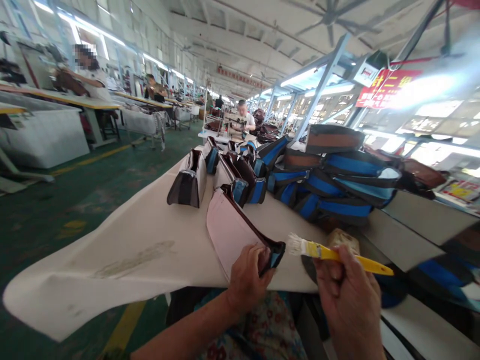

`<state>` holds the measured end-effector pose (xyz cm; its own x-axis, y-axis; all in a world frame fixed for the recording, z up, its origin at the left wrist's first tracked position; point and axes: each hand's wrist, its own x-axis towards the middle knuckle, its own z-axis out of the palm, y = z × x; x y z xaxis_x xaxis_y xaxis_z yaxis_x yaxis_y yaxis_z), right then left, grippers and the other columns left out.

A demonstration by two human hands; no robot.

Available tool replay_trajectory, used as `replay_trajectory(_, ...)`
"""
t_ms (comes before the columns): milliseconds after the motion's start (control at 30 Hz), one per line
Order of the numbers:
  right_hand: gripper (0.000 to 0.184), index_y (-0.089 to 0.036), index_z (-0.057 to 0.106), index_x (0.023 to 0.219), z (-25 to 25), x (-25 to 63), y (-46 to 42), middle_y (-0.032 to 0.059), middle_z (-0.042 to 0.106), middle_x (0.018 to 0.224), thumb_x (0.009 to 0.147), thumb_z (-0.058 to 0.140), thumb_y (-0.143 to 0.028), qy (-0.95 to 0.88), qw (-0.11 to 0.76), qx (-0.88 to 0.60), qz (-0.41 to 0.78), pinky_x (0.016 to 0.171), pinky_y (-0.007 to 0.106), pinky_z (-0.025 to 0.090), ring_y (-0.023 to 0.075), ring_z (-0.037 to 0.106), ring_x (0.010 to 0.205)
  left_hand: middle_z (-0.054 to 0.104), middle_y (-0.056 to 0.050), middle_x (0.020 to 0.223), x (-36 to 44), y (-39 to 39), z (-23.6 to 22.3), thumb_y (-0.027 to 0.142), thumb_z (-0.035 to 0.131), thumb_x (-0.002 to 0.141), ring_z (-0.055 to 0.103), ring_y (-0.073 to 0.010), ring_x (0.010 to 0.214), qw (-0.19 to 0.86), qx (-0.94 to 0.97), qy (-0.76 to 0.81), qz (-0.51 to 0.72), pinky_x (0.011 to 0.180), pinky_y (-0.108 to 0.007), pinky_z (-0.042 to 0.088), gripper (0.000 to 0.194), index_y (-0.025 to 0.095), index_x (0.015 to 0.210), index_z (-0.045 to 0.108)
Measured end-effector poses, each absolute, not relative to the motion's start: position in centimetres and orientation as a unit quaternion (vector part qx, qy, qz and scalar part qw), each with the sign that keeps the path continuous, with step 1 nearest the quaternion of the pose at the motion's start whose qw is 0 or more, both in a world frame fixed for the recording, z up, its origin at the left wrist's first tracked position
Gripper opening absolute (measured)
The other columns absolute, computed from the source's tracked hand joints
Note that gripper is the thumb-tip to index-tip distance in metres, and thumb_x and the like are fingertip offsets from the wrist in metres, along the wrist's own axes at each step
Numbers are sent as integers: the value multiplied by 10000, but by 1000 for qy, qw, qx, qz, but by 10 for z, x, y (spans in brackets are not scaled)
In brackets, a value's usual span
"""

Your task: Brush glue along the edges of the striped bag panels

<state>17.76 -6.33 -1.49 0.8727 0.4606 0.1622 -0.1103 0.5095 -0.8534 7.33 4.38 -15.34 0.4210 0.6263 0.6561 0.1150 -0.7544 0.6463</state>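
My left hand (247,277) grips the near end of a long bag piece (232,225) with a pale pink side, a dark edge and a blue end. The thumb and fingers are wrapped over its rim, and it lies on the cream sheet covering the table (150,250). In my right hand (348,295) is a paintbrush (330,253) with a yellow handle and whitish, clumped bristles. The bristles point left and are apart from the bag piece. Behind my right fingers sits a yellowish container (344,240), partly hidden.
Several similar bag pieces (186,185) stand farther up the table. A pile of blue and grey pieces (337,185) rises at the right, beside flat pale panels (405,240). Co-workers (243,117) sit at machines beyond. Green floor (75,210) runs along the left.
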Motion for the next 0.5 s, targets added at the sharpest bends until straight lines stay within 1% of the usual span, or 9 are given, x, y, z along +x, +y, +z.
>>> replay_trajectory(67,310,-198,515,727,-19,182,-68,-87,383,539,838,770,-336,-172,847,-474,168,440,150,371,57,295,438,625,-89,1062,76,50,-148,201,650,860,613,-227,969,324,784,224,480,854,-369,532,398,204,1237,521)
replay_trajectory(167,270,-187,600,809,-21,188,-71,-72,427,564,813,796,-372,-186,819,-530,114,408,140,312,63,347,471,601,-34,892,63,60,-136,121,608,842,593,-171,803,388,769,196,469,731,-289,516,378,214,1208,597)
replay_trajectory(233,273,-175,628,821,-19,188,-69,-64,446,570,802,804,-383,-242,795,-551,81,427,152,319,68,377,492,565,-18,800,50,66,-125,133,576,861,565,-151,735,395,764,180,478,670,-262,487,226,211,1048,676)
replay_trajectory(300,269,-168,634,810,-13,184,-63,-55,468,579,804,804,-377,-300,777,-550,58,453,172,334,74,407,510,549,-24,782,37,68,-118,171,536,895,555,-149,724,369,758,194,502,658,-263,475,152,200,911,685)
replay_trajectory(333,261,-167,637,811,-10,182,-59,-51,479,581,815,794,-375,-318,772,-549,43,456,180,332,77,415,512,548,-26,791,33,67,-117,203,543,898,554,-154,729,351,752,219,513,666,-273,479,125,195,901,668)
replay_trajectory(367,250,-166,639,812,-6,179,-55,-48,486,579,828,781,-372,-329,769,-548,26,456,186,327,79,419,509,550,-25,807,30,65,-118,246,583,883,555,-161,736,334,747,249,518,677,-286,487,95,192,933,645)
replay_trajectory(400,239,-167,640,816,-3,176,-51,-48,487,572,839,770,-366,-334,767,-547,16,452,190,319,80,419,504,556,-26,835,30,62,-121,299,650,845,560,-173,753,321,744,275,517,695,-305,500,183,190,988,616)
replay_trajectory(467,225,-174,636,815,1,170,-45,-57,468,545,847,758,-360,-326,777,-538,18,451,192,312,79,404,485,582,-47,929,34,54,-130,412,799,712,583,-213,832,302,750,298,508,750,-356,525,488,188,1073,559)
replay_trajectory(500,226,-179,631,811,2,168,-42,-63,453,533,847,756,-364,-317,784,-533,27,454,193,315,79,397,478,593,-66,986,40,50,-136,446,847,652,591,-240,895,293,756,294,506,792,-384,529,589,188,1088,547)
